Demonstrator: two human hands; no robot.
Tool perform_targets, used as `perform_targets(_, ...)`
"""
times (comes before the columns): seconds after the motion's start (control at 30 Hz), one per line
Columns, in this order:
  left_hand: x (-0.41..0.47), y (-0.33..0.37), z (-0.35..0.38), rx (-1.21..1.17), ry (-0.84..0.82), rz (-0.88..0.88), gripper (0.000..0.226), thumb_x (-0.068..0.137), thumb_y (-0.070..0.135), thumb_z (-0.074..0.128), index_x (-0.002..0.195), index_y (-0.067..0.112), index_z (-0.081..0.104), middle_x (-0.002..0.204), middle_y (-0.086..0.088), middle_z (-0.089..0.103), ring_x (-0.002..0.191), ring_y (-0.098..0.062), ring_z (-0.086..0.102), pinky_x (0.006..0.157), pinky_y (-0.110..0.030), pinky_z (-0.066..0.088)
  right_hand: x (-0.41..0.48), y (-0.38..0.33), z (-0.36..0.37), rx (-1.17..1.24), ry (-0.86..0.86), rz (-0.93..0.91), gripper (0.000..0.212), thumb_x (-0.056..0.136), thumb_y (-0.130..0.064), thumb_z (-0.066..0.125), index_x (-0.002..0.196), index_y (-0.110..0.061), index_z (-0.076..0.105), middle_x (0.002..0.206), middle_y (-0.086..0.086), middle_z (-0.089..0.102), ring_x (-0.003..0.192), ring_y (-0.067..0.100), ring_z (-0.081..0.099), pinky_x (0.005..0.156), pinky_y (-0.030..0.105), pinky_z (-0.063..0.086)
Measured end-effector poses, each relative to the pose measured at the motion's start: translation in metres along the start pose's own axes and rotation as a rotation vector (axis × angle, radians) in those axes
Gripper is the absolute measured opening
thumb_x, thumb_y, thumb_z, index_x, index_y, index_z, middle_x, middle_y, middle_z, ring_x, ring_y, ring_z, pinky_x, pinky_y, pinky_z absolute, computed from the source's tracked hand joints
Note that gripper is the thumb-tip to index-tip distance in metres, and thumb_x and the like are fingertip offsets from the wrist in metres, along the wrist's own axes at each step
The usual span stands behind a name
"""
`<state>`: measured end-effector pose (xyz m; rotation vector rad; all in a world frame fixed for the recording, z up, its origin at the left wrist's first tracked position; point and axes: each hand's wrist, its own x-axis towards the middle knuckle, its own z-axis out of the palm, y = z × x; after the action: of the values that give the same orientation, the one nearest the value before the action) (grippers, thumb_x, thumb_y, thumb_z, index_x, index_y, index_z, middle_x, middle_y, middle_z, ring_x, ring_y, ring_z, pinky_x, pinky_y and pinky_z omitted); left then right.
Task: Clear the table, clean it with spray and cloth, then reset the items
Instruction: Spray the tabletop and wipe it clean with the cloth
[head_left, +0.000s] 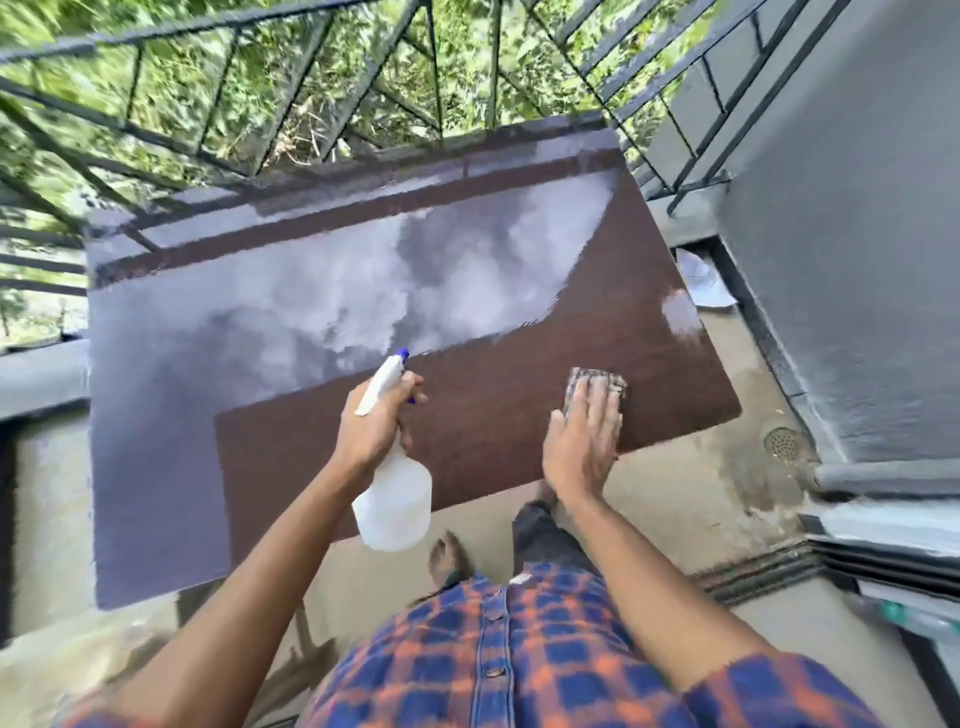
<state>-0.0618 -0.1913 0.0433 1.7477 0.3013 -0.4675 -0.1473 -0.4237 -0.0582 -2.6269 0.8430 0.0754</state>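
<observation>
Setting: outdoor balcony, daylight; some motion blur at the frame edges.
Table (493, 415): dark brown glossy top, seen from above. The far and left parts mirror pale cloud and sky; the near part lies in shade and shows plain brown. Nothing rests on it but the cloth.
Spray bottle (395, 499): clear white plastic with a white head and a blue nozzle tip, held above the table's near edge with the nozzle aimed out over the top.
Left hand (376, 421): wrapped round the bottle's neck, one finger forward at the blue trigger.
Cloth (597, 382): small folded checked cloth lying on the table near its near right corner.
Right hand (582, 447): flat, fingers straight and close together, pressing down on the cloth.
Railing (208, 119): dark metal bars with diagonals, just beyond the table's far side; green foliage (182, 67) behind it.
Wall (831, 208): grey, rough-rendered, on the right.
Floor (675, 493): tan, stained, with a round floor drain (782, 442) close to the wall's foot.
Person: blue-and-orange plaid shirt (493, 649), standing at the table's near edge.
</observation>
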Motion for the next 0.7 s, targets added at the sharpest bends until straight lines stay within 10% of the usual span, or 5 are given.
perform_targets(0.33,-0.034,-0.044,-0.084,-0.110,0.204,-0.034,0.022,0.102,0.025,0.057,0.099,0.008,0.069,0.084,-0.006,0.070,0.033,-0.020,0.044,0.040,-0.022,0.038,-0.066,-0.088,0.051,-0.144,-0.396,-1.014,0.067,0.093,-0.038,0.054,0.156,-0.027,0.032,0.166,-0.002,0.022,0.153,0.024,0.020,0.121,0.046,0.023)
perform_targets(0.7,-0.037,-0.049,-0.087,-0.188,0.205,-0.031,0.019,0.101,0.029,0.059,0.097,0.014,0.071,0.085,-0.003,0.071,0.034,-0.021,0.044,0.043,-0.025,0.040,0.051,0.007,-0.015,-0.039,-0.030,-0.011,0.070,0.101,-0.033,0.055,0.157,-0.005,0.026,0.166,0.019,0.016,0.154,0.037,0.009,0.126,0.042,0.005)
